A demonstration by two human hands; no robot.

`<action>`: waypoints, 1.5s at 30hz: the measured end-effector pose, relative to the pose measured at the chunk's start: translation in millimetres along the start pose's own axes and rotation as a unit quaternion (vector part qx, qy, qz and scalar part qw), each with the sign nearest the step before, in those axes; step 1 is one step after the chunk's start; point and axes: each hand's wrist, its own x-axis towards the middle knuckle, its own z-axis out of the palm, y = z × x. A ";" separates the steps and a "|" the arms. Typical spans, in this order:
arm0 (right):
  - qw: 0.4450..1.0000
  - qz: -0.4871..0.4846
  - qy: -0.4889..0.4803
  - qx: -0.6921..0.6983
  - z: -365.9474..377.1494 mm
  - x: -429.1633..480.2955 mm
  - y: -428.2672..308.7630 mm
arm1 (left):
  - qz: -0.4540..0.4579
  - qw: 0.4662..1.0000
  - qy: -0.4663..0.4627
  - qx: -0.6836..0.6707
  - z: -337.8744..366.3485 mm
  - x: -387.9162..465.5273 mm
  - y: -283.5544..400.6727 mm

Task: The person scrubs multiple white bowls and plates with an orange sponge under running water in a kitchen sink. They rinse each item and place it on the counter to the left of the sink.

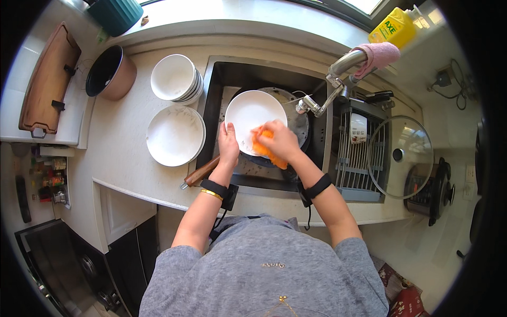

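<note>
A white plate is tilted over the sink, its left rim gripped by my left hand. In my right hand is an orange cloth, pressed against the plate's lower right part. Beneath the plate, a round pan with wet, foamy contents lies in the sink; a wooden handle sticks out over the sink's front left edge. The metal faucet hangs over the pan's right side, with a pink cloth draped on its bend.
Left of the sink are stacked bowls, stacked plates and a deep pot. To the right are a dish rack, a glass lid and a black-lidded appliance. A yellow detergent bottle stands by the window.
</note>
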 end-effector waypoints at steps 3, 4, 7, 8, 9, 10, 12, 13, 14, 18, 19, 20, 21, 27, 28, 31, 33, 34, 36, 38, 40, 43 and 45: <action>0.986 0.030 0.136 0.096 -8.8 19.2 1.3 | 0.003 1.000 -0.007 0.010 3.3 -6.0 2.3; 0.983 0.077 0.148 0.071 -7.7 25.9 0.9 | -0.008 1.000 -0.016 -0.001 5.0 -8.1 2.9; 0.973 0.057 0.225 0.008 6.5 36.2 -6.4 | -0.072 0.996 -0.042 0.015 12.6 -14.6 0.9; 0.971 0.065 0.230 -0.010 13.4 37.1 -10.8 | -0.061 0.996 -0.059 0.025 15.7 -14.7 -0.8; 0.976 0.007 0.219 -0.007 20.3 36.5 -15.9 | -0.046 0.996 -0.058 0.044 17.9 -14.8 -2.5; 0.982 -0.020 0.187 -0.001 27.3 32.7 -21.7 | -0.022 0.997 -0.054 0.049 18.7 -14.0 -3.5; 0.990 -0.059 0.128 0.009 37.6 17.4 -31.5 | -0.033 0.999 -0.038 -0.014 16.8 -10.2 -3.6; 0.992 -0.078 0.102 0.014 39.3 8.7 -34.3 | -0.044 0.994 -0.037 -0.091 14.9 -7.1 -2.2; 0.993 -0.086 0.081 0.025 37.0 1.2 -34.0 | -0.038 0.996 -0.034 -0.072 8.2 -2.5 1.8; 0.988 -0.069 0.010 -0.139 11.5 -9.5 -14.7 | 0.083 0.996 -0.021 0.021 -8.7 7.0 18.1; 0.980 -0.043 0.017 -0.193 5.3 -2.8 -7.8 | 0.065 0.997 -0.019 0.041 -9.4 5.9 20.4; 0.976 -0.044 0.067 -0.204 -2.5 5.0 0.0 | 0.059 0.997 -0.023 0.053 -9.7 2.9 21.9; 0.971 -0.028 0.106 -0.214 -7.3 13.5 5.8 | 0.044 0.997 -0.033 0.055 -8.5 -0.5 22.3; 0.975 -0.112 0.180 -0.064 11.2 37.7 -5.6 | -0.014 0.995 -0.069 0.075 9.6 -11.0 9.7; 0.985 -0.110 0.135 0.001 16.2 28.4 -11.3 | -0.011 0.995 -0.064 0.070 10.9 -9.6 8.0; 0.988 -0.148 0.050 0.008 23.5 1.5 -25.1 | -0.013 0.999 -0.048 0.014 9.0 -2.5 9.4; 0.981 -0.181 0.060 -0.044 20.8 -16.8 -26.8 | -0.063 0.997 -0.033 0.019 4.5 1.6 15.8; 0.975 -0.193 0.069 -0.087 21.1 -22.2 -27.3 | -0.054 0.998 -0.036 0.001 6.3 2.6 18.3; 0.976 -0.174 0.056 -0.115 22.6 -28.7 -25.5 | -0.070 0.996 -0.045 0.035 11.8 0.8 22.9; 0.988 -0.126 0.024 -0.086 22.6 -27.4 -17.9 | -0.085 0.992 -0.068 0.058 18.4 0.5 26.5; 0.992 -0.105 0.065 0.020 18.9 -21.6 -4.6 | -0.153 0.982 -0.102 0.046 19.6 2.4 29.1; 0.949 0.051 0.051 0.308 4.9 -10.0 21.9 | -0.102 0.986 -0.108 0.080 14.4 12.7 28.2; 0.858 0.094 0.057 0.502 -3.5 -9.0 35.9 | -0.114 0.975 -0.076 0.176 7.4 19.9 25.6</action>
